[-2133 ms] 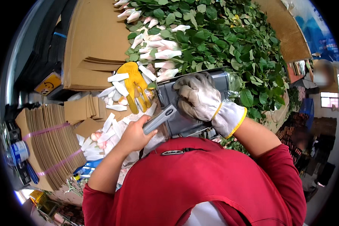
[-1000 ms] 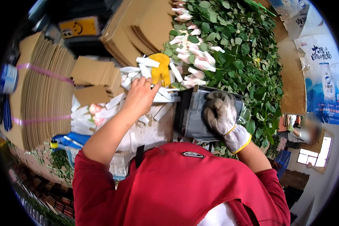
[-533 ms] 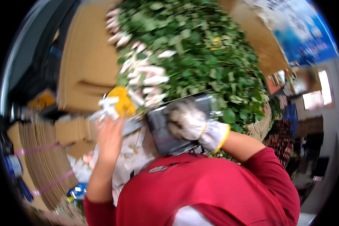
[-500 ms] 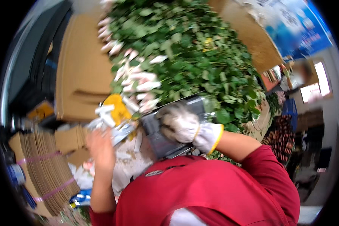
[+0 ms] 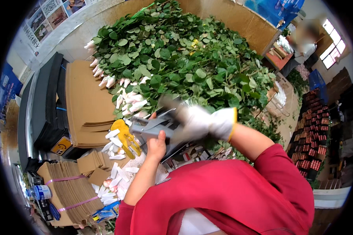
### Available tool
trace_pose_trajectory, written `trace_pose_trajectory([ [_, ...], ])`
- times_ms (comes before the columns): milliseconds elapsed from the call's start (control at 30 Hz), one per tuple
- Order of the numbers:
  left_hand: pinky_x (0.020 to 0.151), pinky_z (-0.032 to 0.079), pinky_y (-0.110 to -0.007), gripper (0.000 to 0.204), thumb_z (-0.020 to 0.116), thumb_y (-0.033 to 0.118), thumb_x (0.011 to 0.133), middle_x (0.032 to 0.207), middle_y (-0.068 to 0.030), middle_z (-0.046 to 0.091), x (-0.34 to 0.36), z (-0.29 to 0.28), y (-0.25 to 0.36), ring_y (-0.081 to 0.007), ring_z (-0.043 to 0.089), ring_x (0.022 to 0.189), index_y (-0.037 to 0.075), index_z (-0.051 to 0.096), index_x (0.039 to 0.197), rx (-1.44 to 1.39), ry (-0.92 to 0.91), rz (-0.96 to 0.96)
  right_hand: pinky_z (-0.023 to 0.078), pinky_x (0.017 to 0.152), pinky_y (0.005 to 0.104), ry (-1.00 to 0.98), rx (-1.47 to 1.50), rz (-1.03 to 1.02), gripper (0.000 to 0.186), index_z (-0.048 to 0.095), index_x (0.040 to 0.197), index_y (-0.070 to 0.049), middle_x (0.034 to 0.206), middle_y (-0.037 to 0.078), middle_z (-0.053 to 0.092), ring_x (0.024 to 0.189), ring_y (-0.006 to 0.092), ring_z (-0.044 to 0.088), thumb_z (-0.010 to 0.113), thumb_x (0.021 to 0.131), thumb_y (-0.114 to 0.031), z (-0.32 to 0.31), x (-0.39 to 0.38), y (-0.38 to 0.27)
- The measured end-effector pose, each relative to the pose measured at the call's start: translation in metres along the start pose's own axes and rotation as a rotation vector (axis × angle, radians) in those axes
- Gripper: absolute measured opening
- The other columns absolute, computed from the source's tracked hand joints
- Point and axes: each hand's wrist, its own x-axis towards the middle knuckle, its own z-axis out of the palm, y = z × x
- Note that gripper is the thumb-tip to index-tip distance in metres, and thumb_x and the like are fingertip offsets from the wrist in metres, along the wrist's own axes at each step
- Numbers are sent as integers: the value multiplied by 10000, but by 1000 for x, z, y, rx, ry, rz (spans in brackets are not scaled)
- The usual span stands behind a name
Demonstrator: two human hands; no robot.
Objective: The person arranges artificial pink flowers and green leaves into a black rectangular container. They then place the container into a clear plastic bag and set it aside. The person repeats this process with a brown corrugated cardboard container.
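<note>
Grey unit point(image 5: 150, 128): held above the worktable, in front of the torso, at the near edge of the flowers point(image 5: 208, 72); its exact kind is unclear. Left hand point(image 5: 156, 147), bare, grasps it — thumb on the near side, fingertips showing at the far edge. Right hand point(image 5: 194, 121), gloved, is at its right side; motion blur hides the fingers, so their grip cannot be told.

Progress, as judged: partial. The unit is not set down, and whether handling of it is finished cannot be told. Many buds point(image 5: 134, 103) along the left edge of the foliage appear to wear white sleeves; loose sleeves point(image 5: 114, 145) lie unfitted beside a yellow glove point(image 5: 124, 136), with more nearer the torso.

Containers: a dark panel point(image 5: 172, 153) shows below the unit; whether it encloses anything is hidden. Cardboard point(image 5: 86, 98) lies flat at left, and a second bundle point(image 5: 70, 194) is strapped in pink — both apparently unassembled stock. Farther out, a blue crate point(image 5: 317, 80) stands at right, contents not discernible, behind a rack point(image 5: 310, 133) of reddish bundles.
</note>
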Motion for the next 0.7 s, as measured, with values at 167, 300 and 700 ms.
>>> trace_pose_trajectory([
  [167,1105,316,-470,491,592,324,923,1421,-228,456,19,18,53,-403,438,1307,83,546,1348,806,-179,255,522,947,411,-148,-83,205,656,525,1334,-61,1251,209,617,1118,363,626,639,688,-78,-26,20,3],
  [300,1122,285,-505,480,618,254,892,1475,-142,431,18,18,53,-320,410,1355,278,555,1367,1057,-148,312,525,956,409,-187,-273,71,698,469,1384,-64,1285,220,598,1156,372,605,550,693,-9,-100,-32,21],
  [700,1121,292,-487,446,622,171,885,1475,-106,439,25,20,58,-301,422,1347,297,604,1313,1072,-155,314,526,714,478,-676,-296,293,452,580,1202,-105,875,213,686,850,388,676,602,760,-197,-74,-53,94],
])
